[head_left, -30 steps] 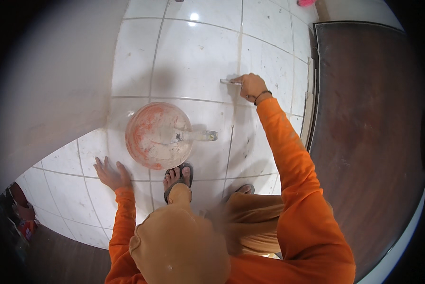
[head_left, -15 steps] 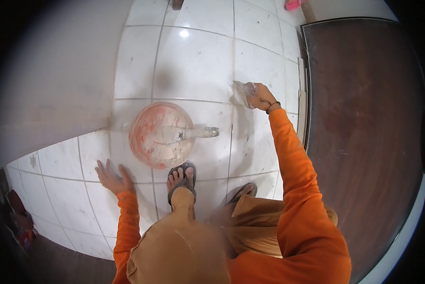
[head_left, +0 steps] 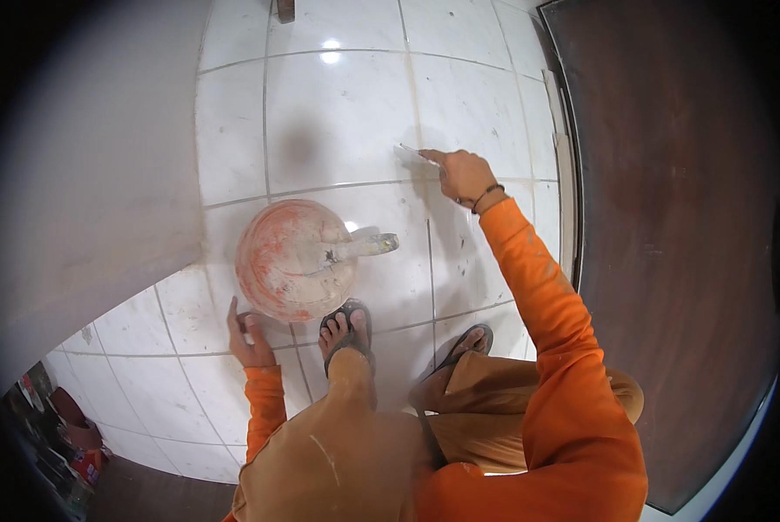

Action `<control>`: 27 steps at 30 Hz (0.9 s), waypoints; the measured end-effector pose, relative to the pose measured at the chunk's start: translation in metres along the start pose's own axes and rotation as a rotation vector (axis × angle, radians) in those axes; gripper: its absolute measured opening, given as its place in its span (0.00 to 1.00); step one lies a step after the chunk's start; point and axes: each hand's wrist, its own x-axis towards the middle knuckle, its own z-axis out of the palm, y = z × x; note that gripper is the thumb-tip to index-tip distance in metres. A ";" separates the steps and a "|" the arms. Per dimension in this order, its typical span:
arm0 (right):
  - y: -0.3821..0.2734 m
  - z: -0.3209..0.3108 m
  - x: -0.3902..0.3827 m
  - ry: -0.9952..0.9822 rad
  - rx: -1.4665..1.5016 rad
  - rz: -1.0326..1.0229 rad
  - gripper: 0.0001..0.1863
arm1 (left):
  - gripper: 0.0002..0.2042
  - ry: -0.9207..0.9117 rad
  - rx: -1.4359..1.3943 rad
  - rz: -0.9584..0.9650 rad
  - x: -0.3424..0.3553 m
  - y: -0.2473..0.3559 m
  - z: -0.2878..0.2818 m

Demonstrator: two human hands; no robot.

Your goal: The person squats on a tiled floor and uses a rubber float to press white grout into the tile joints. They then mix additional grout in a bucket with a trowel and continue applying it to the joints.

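My right hand (head_left: 464, 178) grips a flat metal scraper (head_left: 406, 150) low over the white floor tiles (head_left: 338, 113), at a vertical grout line. A round, red-stained, plaster-crusted pan (head_left: 279, 261) sits on the floor between my hands. Across it lies a pale, crusted tool handle (head_left: 368, 246) that juts past the right rim. My left hand (head_left: 253, 341) is open beside the pan's lower-left edge, fingers apart; whether it touches the rim I cannot tell.
My sandaled feet (head_left: 345, 331) stand just below the pan. A dark wooden panel (head_left: 668, 244) runs along the right, a pale wall (head_left: 94, 157) along the left. Assorted items (head_left: 73, 418) pile at the lower left. A small brown post (head_left: 286, 9) shows at the top.
My left hand has moved right, closer to the pan. My right hand with the scraper swung down and right, then back up and left. The view has shifted slightly.
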 end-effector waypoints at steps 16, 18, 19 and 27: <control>-0.065 0.060 0.005 0.093 -0.097 -0.065 0.30 | 0.27 0.295 -0.260 -0.499 -0.058 -0.078 -0.110; -0.089 0.103 -0.004 0.359 -0.202 -0.145 0.29 | 0.30 0.088 -0.050 -0.716 -0.081 -0.125 -0.155; -0.102 0.112 -0.008 0.343 -0.220 -0.090 0.29 | 0.31 -0.002 0.004 -0.729 -0.103 -0.151 -0.165; -0.111 0.130 -0.066 0.277 -0.189 -0.143 0.29 | 0.32 -0.432 -0.073 -0.507 -0.112 -0.230 -0.078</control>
